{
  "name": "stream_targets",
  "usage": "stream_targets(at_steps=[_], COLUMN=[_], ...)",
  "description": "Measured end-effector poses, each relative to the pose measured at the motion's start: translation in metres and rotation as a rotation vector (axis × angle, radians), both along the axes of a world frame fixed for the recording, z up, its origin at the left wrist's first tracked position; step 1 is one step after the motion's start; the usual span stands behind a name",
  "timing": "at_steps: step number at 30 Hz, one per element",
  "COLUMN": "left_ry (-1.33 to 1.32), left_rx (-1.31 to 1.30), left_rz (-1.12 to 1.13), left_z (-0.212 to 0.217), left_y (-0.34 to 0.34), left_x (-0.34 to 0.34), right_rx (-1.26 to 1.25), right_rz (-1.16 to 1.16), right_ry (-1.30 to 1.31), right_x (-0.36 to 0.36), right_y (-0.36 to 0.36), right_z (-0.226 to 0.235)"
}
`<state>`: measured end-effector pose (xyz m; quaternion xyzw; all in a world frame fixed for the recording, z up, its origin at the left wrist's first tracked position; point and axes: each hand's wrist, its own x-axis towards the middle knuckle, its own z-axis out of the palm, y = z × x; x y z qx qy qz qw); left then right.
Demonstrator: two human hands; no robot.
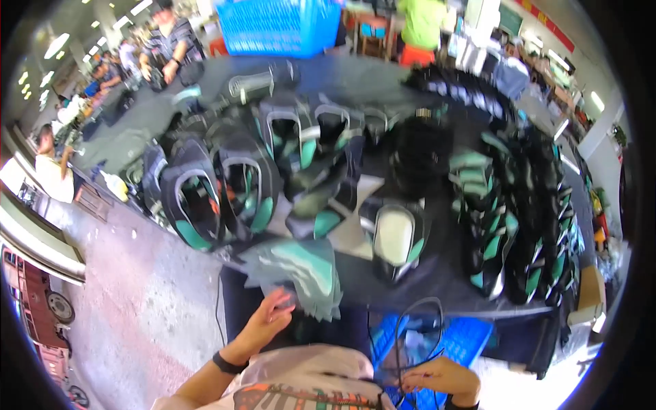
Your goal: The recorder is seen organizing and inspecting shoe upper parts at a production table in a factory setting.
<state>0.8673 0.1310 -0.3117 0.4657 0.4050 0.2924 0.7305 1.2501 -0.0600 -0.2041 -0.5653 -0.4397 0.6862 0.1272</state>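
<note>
Off the left end of the worktop (362, 78) is a person in pale clothing (56, 178); a person in a striped shirt (164, 44) works at its back left corner. Grey shoe uppers (191, 236) with teal parts crowd the left edge. The left hand (268, 320) is just below the front edge, thumb and fingers close together; whether they pinch anything, I cannot tell. Beside them, teal sheets (318, 266) lie left of the middle, hanging over the front edge. A big blue basket (277, 31) stands at the back edge. Right of the sheets, near the front edge, sits an upper with a white pad (394, 236). The right hand (441, 376) has bent fingers near a looped black cable (427, 298) that rises before the front edge; their grip is unclear. Blue crates (471, 342) sit beneath. Stacked uppers (490, 242) fill the right end. Beyond the back right corner, a red banner (557, 31) bears unreadable yellow marks.
</note>
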Motion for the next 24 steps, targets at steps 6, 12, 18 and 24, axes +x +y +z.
stream_targets(at_steps=[6,12,18,24], left_ry=[0.331,0.480,0.395,0.493], left_rx=[0.365,0.432,0.382,0.388], left_rz=[-0.071,-0.217,-0.133,-0.210], left_z=[0.025,0.067,0.046,0.041], left_y=[-0.020,-0.036,-0.024,-0.020], left_x=[-0.018,-0.033,-0.056,-0.062], right_rx=[0.322,0.369,0.294,0.492], right_rz=[0.017,0.045,0.009,0.080], right_ry=[-0.052,-0.086,-0.295,-0.605], right_x=[-0.030,-0.034,-0.039,-0.039], right_y=[0.018,0.002,-0.019,-0.027], right_z=[0.019,0.034,0.035,-0.014])
